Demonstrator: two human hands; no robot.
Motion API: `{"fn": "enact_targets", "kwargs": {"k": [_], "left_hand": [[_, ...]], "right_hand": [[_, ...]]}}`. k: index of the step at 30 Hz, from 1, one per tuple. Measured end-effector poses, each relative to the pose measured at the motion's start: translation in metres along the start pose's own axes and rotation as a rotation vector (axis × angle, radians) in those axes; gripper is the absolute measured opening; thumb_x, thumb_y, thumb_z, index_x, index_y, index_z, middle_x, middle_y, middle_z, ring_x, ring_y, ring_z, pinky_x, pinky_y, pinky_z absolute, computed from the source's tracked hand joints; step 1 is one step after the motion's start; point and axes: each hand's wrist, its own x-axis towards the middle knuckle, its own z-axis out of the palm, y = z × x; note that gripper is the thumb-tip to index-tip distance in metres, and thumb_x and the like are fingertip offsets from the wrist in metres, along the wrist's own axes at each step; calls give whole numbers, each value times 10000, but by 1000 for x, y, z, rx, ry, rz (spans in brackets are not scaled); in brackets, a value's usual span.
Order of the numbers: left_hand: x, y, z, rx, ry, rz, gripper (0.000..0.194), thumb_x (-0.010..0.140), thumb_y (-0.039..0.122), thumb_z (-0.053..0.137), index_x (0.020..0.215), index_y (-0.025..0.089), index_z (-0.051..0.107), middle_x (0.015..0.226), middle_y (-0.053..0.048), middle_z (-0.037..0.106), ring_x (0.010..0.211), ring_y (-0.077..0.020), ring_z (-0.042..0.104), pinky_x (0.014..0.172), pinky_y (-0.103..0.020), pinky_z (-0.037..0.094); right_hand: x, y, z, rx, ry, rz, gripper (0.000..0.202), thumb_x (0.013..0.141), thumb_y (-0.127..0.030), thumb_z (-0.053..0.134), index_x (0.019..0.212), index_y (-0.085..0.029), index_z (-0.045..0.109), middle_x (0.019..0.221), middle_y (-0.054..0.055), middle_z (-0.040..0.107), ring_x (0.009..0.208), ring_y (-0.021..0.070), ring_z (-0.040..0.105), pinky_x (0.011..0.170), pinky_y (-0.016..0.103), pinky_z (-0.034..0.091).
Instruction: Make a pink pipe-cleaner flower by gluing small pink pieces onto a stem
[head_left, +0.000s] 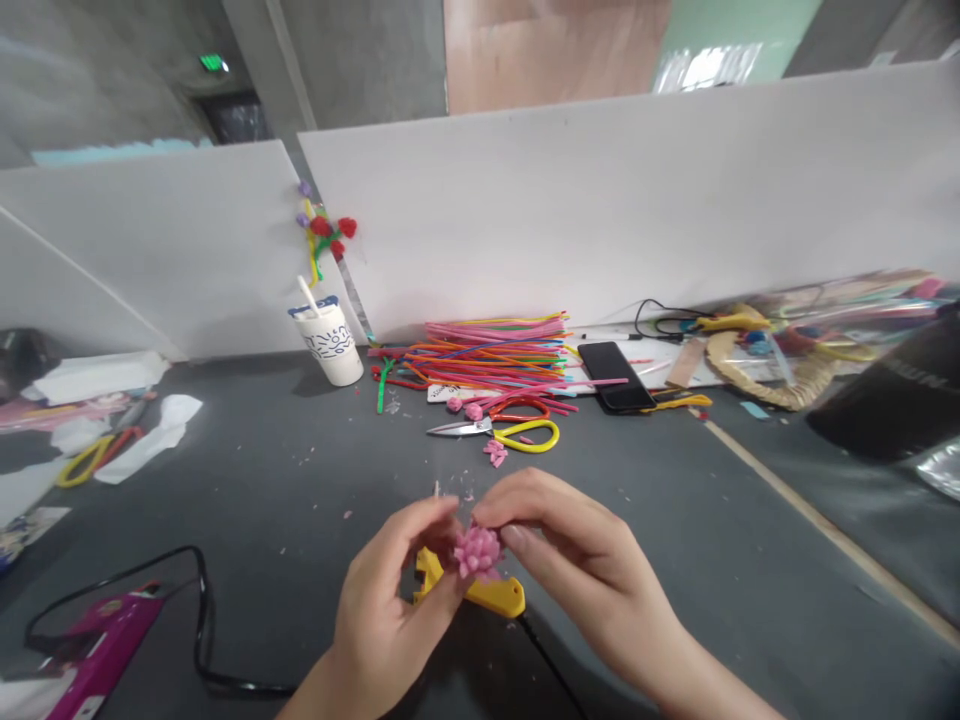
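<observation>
Between my two hands is a small pink flower [478, 552] with many short, pointed petals. The fingers of my left hand [397, 585] are closed on its left side. My right hand [577, 560] pinches it from the right with thumb and forefinger. Beneath the flower a yellow glue gun [499, 596] lies on the table, partly covered by my left hand, its cord running toward me. Just beyond my hands are a little heap of cut pink pieces [496, 453] and scissors [525, 435] with a yellow and a red handle.
Pipe cleaners [495, 350] in many colours lie in a bundle at the back, beside a black phone [615, 377]. A white patterned cup [328, 343] stands left of them. A magenta tool [105, 650] with a black cord lies front left; a dark cylinder [892, 390] is at right.
</observation>
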Motion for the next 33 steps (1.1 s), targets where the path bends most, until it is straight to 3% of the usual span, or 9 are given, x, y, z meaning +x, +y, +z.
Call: {"fn": "enact_targets", "kwargs": {"k": [2, 5, 8, 16, 20, 22, 30, 33], "left_hand": [[6, 2, -2, 41, -60, 122, 103, 917, 257, 590, 973, 202, 657, 832, -28, 716, 752, -130, 681, 707, -187, 551], [11, 3, -5, 194, 16, 334, 131, 940, 197, 538, 935, 151, 660, 811, -68, 739, 779, -146, 704, 757, -209, 566], [10, 2, -6, 291, 51, 438, 155, 941, 155, 515, 923, 121, 665, 796, -97, 747, 761, -157, 714, 735, -227, 586], [7, 3, -6, 314, 81, 486, 161, 931, 115, 509, 940, 142, 667, 771, -85, 757, 712, -169, 721, 655, -253, 608], [6, 2, -9, 262, 54, 495, 196, 914, 71, 495, 988, 120, 670, 829, -97, 752, 773, -176, 720, 692, -261, 602], [7, 3, -10, 254, 56, 506, 198, 909, 65, 494, 983, 107, 672, 849, -107, 751, 801, -179, 720, 713, -262, 600], [11, 5, -10, 233, 55, 528, 183, 924, 127, 509, 1010, 124, 670, 848, -103, 766, 774, -193, 731, 683, -278, 609], [13, 5, -12, 241, -25, 530, 204, 933, 123, 478, 1016, 116, 665, 858, -126, 772, 787, -206, 740, 691, -288, 611]], "right_hand": [[-1, -2, 0, 3, -9, -31, 213, 923, -74, 516, 958, -195, 688, 920, 28, 668, 869, 124, 634, 792, 214, 493], [-3, -4, 0, -3, -39, -73, 216, 909, -49, 530, 970, -187, 685, 960, 35, 657, 903, 119, 631, 830, 208, 487], [-4, -5, 0, 1, -63, -102, 212, 894, -32, 555, 962, -182, 688, 970, 38, 659, 905, 114, 632, 837, 197, 487], [-4, -8, 3, 40, -55, -114, 271, 879, -4, 544, 966, -212, 694, 954, 32, 665, 892, 118, 632, 817, 208, 498], [-8, -2, 0, 201, -50, 58, 333, 882, -44, 543, 1110, -268, 635, 1005, 16, 631, 882, 135, 623, 789, 248, 521], [-8, -2, -1, 259, -63, 101, 307, 878, -47, 538, 1068, -262, 647, 1015, 17, 622, 894, 140, 619, 799, 257, 515], [-3, -11, 2, 169, -65, -27, 119, 850, -117, 631, 928, -191, 682, 947, 55, 687, 886, 165, 633, 812, 284, 503], [-4, -10, -2, 135, -51, -31, 97, 871, -139, 615, 913, -186, 688, 898, 46, 691, 843, 158, 637, 776, 268, 504]]}}
